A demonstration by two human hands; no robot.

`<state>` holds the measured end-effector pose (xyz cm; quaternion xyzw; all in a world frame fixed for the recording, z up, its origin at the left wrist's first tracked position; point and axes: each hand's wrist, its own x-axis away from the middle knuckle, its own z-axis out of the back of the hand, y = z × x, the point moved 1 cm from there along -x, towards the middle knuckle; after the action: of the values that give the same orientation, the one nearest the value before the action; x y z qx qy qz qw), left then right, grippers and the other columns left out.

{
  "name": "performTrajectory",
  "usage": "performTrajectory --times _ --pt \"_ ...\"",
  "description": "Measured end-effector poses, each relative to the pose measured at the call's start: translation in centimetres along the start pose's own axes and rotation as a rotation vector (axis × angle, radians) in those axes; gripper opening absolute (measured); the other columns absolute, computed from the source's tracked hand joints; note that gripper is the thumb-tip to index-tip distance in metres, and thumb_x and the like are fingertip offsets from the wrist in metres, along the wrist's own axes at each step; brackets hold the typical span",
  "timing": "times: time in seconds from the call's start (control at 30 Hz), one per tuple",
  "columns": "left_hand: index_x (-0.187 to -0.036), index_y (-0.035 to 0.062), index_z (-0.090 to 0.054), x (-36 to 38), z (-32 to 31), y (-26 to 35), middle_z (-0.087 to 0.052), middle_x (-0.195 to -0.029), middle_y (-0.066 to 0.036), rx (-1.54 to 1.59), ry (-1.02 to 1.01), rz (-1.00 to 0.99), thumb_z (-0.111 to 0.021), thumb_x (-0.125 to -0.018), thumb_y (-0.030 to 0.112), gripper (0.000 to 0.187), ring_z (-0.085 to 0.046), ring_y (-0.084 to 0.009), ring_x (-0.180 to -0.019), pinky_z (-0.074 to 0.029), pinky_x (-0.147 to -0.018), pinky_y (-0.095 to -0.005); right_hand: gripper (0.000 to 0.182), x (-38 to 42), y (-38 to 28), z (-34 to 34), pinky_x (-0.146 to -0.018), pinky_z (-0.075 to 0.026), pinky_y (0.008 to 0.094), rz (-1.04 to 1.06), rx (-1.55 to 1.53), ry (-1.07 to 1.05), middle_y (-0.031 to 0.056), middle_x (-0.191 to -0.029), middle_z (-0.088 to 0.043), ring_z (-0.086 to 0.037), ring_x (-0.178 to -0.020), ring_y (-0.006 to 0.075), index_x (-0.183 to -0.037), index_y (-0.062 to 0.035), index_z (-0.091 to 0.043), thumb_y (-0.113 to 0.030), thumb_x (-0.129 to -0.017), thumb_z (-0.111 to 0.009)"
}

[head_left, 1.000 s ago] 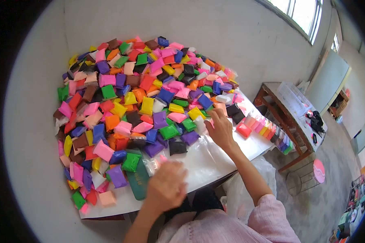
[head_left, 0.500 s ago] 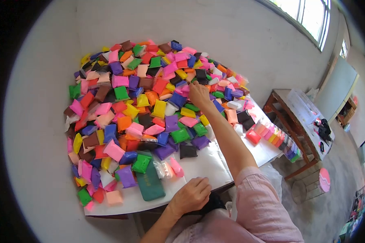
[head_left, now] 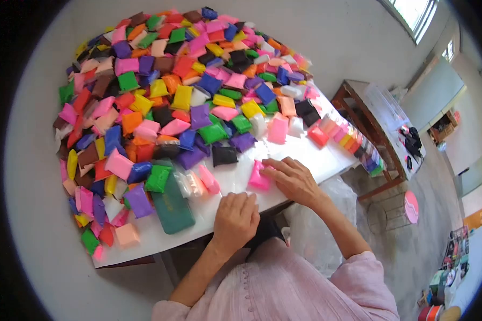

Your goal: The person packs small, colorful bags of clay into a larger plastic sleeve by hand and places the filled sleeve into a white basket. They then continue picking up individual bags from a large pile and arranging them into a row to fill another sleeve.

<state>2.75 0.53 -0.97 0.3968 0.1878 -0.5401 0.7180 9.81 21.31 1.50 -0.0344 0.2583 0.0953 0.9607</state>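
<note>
My right hand [head_left: 293, 181] is at the table's front part, its fingertips on a bright pink packet [head_left: 258, 175] that lies on the white tabletop [head_left: 233, 176]. Curled fingers mark my left hand [head_left: 235, 219] at the front edge, left of that packet; what it holds, if anything, is hidden. Between the left hand and the big pile lie a teal case [head_left: 172, 206] and a light pink packet [head_left: 209, 179]. A black packet [head_left: 225, 155] rests just behind.
A large pile of coloured packets [head_left: 182, 96] covers the back and left of the table. A row of coloured packets [head_left: 353, 140] runs along the right. Beyond stand a side table [head_left: 359, 88] and a pink-topped wire stool [head_left: 411, 207]. A clear plastic bag [head_left: 326, 224] hangs by my right arm.
My right hand has come back from the far pile to the front of the table, now with the bright pink packet at its fingertips. The camera view has shifted.
</note>
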Motion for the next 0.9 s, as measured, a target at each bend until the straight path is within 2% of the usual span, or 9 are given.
performTrajectory --times 0.07,0.17,0.2,0.3,0.33,0.5,0.6,0.7,0.9 --pt "-0.108 -0.0015 -0.059 -0.5 -0.5 0.7 -0.054 -0.092 -0.016 -0.053 0.022 0.122 -0.068 -0.081 0.008 0.030 -0.054 -0.0347 -0.087 -0.044 -0.080 -0.0453 0.051 0.5 -1.1 1.1 -0.086 -0.051 0.0384 -0.101 -0.043 0.017 0.0070 -0.123 -0.060 -0.060 -0.097 0.0272 -0.122 -0.0117 -0.061 0.000 -0.073 -0.067" --pt "-0.110 -0.0022 -0.057 -1.3 -1.0 0.9 -0.053 -0.093 -0.016 -0.081 0.016 0.238 -0.069 -0.081 0.011 0.034 -0.053 -0.0356 -0.087 -0.043 -0.079 -0.0462 0.047 1.4 -2.8 1.4 -0.087 -0.050 0.0393 -0.239 -0.143 0.203 0.0111 -0.120 -0.061 -0.060 -0.098 0.0283 -0.121 -0.0092 -0.061 -0.003 -0.076 -0.069" --pt "-0.113 -0.0028 -0.055 -1.5 -0.9 0.9 -0.053 -0.094 -0.017 -0.091 -0.005 0.262 -0.069 -0.083 0.013 0.036 -0.054 -0.0364 -0.088 -0.044 -0.079 -0.0456 0.037 1.6 -3.2 1.0 -0.080 -0.049 0.0397 -0.261 -0.153 0.269 0.0128 -0.107 -0.061 -0.060 -0.093 0.0284 -0.112 -0.0066 -0.063 -0.011 -0.077 -0.073" --pt "-0.114 -0.0023 -0.056 -1.5 -1.4 0.6 -0.055 -0.094 -0.018 -0.137 -0.044 0.319 -0.067 -0.085 0.013 0.035 -0.057 -0.0361 -0.089 -0.046 -0.077 -0.0441 0.031 1.0 -4.8 0.6 -0.072 -0.046 0.0390 -0.261 -0.010 0.199 0.0107 -0.093 -0.058 -0.058 -0.085 0.0276 -0.098 -0.0065 -0.061 -0.019 -0.075 -0.077" --pt "-0.113 -0.0016 -0.056 -1.7 -1.5 0.4 -0.055 -0.094 -0.017 -0.140 -0.070 0.326 -0.066 -0.086 0.013 0.032 -0.058 -0.0358 -0.088 -0.046 -0.075 -0.0439 0.029 0.6 -5.1 0.3 -0.068 -0.046 0.0385 -0.255 0.040 0.206 0.0080 -0.087 -0.058 -0.058 -0.079 0.0272 -0.091 -0.0094 -0.061 -0.020 -0.071 -0.080" --pt "-0.103 0.0024 -0.059 -2.3 -1.8 -0.7 -0.060 -0.089 -0.014 -0.126 -0.132 0.362 -0.066 -0.088 0.014 0.020 -0.063 -0.0336 -0.080 -0.048 -0.067 -0.0439 0.024 0.9 -5.0 -1.5 -0.066 -0.047 0.0386 -0.285 0.046 0.210 0.0083 -0.083 -0.056 -0.058 -0.077 0.0267 -0.088 -0.0074 -0.060 -0.015 -0.072 -0.077" --pt "-0.091 0.0045 -0.055 -2.3 -1.8 -1.0 -0.059 -0.087 -0.012 -0.068 -0.104 0.377 -0.066 -0.088 0.017 0.017 -0.064 -0.0330 -0.080 -0.049 -0.067 -0.0448 0.021 1.0 -4.8 -1.8 -0.065 -0.047 0.0385 -0.269 0.034 0.247 0.0087 -0.082 -0.055 -0.058 -0.076 0.0267 -0.088 -0.0062 -0.059 -0.011 -0.073 -0.074" --pt "-0.091 0.0049 -0.057 -2.4 -1.3 -1.0 -0.061 -0.089 -0.012 0.007 -0.143 0.411 -0.066 -0.088 0.018 0.016 -0.064 -0.0326 -0.082 -0.049 -0.067 -0.0446 0.020 1.1 -4.6 -2.0 -0.065 -0.047 0.0388 -0.274 0.025 0.263 0.0090 -0.082 -0.055 -0.058 -0.076 0.0269 -0.088 -0.0056 -0.059 -0.008 -0.073 -0.072" --pt "-0.097 0.0040 -0.062 -2.4 -1.5 -0.9 -0.063 -0.088 -0.011 -0.023 -0.083 0.383 -0.066 -0.089 0.019 0.017 -0.063 -0.0323 -0.076 -0.047 -0.066 -0.0430 0.018 1.0 -4.9 -1.0 -0.066 -0.048 0.0385 -0.296 0.003 0.202 0.0092 -0.084 -0.055 -0.058 -0.078 0.0275 -0.088 -0.0060 -0.059 -0.009 -0.075 -0.071"
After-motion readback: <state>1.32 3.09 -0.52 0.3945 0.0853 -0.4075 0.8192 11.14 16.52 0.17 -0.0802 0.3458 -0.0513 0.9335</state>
